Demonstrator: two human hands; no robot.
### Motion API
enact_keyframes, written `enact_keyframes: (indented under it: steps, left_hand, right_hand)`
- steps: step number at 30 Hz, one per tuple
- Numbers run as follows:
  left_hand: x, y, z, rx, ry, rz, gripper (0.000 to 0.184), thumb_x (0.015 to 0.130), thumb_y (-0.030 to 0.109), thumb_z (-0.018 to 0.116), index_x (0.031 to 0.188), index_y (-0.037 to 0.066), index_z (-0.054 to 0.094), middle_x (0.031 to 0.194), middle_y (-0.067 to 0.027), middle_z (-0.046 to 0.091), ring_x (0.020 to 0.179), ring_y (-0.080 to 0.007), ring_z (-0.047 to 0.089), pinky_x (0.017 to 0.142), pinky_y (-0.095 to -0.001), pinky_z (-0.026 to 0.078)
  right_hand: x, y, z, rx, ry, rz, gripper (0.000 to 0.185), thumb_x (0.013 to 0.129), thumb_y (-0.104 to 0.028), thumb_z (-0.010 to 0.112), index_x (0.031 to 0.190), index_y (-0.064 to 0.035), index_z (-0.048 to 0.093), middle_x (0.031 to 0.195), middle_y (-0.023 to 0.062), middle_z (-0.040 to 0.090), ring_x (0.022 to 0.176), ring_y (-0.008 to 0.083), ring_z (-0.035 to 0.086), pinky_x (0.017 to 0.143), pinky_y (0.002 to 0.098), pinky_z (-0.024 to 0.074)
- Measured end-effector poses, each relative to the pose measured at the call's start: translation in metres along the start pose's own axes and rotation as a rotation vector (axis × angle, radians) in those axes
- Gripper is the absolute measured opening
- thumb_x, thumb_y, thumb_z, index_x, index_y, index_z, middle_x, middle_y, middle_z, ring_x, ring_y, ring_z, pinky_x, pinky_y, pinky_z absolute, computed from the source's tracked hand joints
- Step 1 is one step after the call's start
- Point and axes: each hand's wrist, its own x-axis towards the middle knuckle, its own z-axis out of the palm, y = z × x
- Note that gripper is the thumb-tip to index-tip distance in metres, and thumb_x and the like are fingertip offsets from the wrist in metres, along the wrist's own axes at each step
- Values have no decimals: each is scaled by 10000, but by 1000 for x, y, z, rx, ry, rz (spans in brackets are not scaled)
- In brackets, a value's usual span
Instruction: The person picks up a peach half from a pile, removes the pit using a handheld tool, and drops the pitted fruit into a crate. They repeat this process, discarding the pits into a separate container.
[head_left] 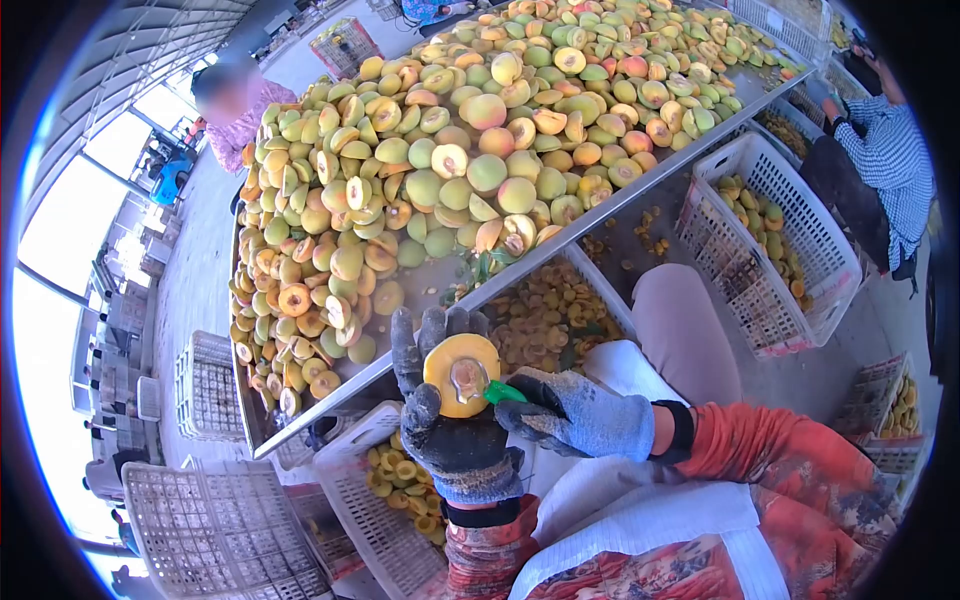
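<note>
My left hand [458, 450], in a dark, stained work glove, holds a peach half [463, 350] with its cut face up and the brown pit [467, 377] showing in the middle. A blue-grey glove covers my right hand [598, 415], whose fingers are wrapped round a small pitting tool with a green handle [504, 392]. The tool's metal end reaches the pit area; its exact shape is hard to make out. Just beyond my hands, a metal-edged table [560, 238] bears a large heap of peaches [440, 190], many of them halved.
Below the table edge lies a bin of pits and scraps [550, 315]. A crate of peach halves [345, 500] stands at lower left, another crate [745, 255] at right. Stacked crates [215, 520] stand farther left. One person [245, 110] is across the table, another [880, 150] at right.
</note>
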Motion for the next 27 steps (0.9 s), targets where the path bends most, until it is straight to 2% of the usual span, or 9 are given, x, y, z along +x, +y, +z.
enact_keyframes:
  steps: [5, 7, 11, 12, 15, 17, 23, 25, 27]
  left_hand:
    - [-2, -1, 3, 204, -111, 2, 833, 599, 183, 646, 1347, 50, 306, 1305, -182, 393, 1192, -345, 405, 982, -463, 367]
    - [2, -6, 7, 319, -185, 78, 831, 652, 281, 674, 1353, 56, 288, 1316, -138, 387, 1196, -311, 403, 963, -442, 389]
    - [9, -1, 4, 497, -283, 132, 801, 720, 374, 647, 1345, 22, 290, 1298, -163, 397, 1160, -318, 439, 958, -451, 389]
    - [11, 5, 6, 333, -227, -87, 716, 748, 311, 609, 1333, 19, 317, 1279, -188, 423, 1149, -327, 455, 957, -460, 391]
    - [15, 5, -9, 178, -167, -380, 518, 863, 318, 472, 1269, 2, 407, 1170, -205, 518, 1030, -329, 541, 902, -469, 437]
    - [8, -9, -1, 474, 16, -114, 490, 860, 341, 484, 1206, -6, 463, 1092, -181, 559, 945, -312, 572, 854, -460, 468]
    - [17, -26, -17, 270, 19, -13, 411, 846, 242, 546, 1170, -1, 481, 1130, -159, 526, 989, -290, 554, 900, -460, 448]
    - [29, -32, -35, 148, 35, -19, 399, 840, 215, 556, 1167, -1, 482, 1114, -158, 536, 997, -286, 552, 894, -459, 456]
    - [28, -34, -31, 206, 74, -14, 379, 836, 183, 564, 1158, -2, 491, 1094, -152, 552, 985, -275, 558, 869, -431, 475]
  right_hand:
    - [-2, 9, -23, -409, -56, -45, 272, 838, -304, 572, 1001, -94, 514, 806, 114, 593, 563, 276, 585, 466, 356, 423]
    - [-4, -10, -15, 783, -248, 641, 272, 885, -292, 505, 1080, -102, 501, 871, 29, 598, 531, 171, 560, 456, 322, 421]
    - [4, -15, -38, 1135, -114, 884, 333, 920, -214, 426, 1232, -100, 442, 929, 3, 579, 517, 102, 481, 456, 263, 404]
    - [7, -16, -45, 419, -279, 676, 295, 917, -229, 439, 1179, -96, 466, 914, 1, 575, 496, 102, 475, 435, 248, 387]
    - [5, 14, -33, 76, -352, 438, 263, 913, -268, 457, 1109, -94, 479, 791, -3, 563, 450, 98, 451, 400, 240, 364]
    - [1, -8, -20, 821, -203, 674, 275, 899, -338, 490, 998, -83, 508, 632, -11, 503, 410, 96, 426, 364, 234, 335]
    - [17, 8, -38, 497, -254, 764, 416, 824, -470, 571, 937, -70, 551, 537, 8, 466, 385, 116, 433, 352, 251, 337]
    - [8, 29, -22, -711, 278, -157, 442, 792, -452, 608, 966, -52, 540, 566, 39, 494, 407, 133, 462, 370, 265, 372]
    - [0, 33, -10, -900, 258, -189, 413, 782, -391, 632, 979, -45, 523, 587, 49, 505, 426, 135, 479, 381, 270, 389]
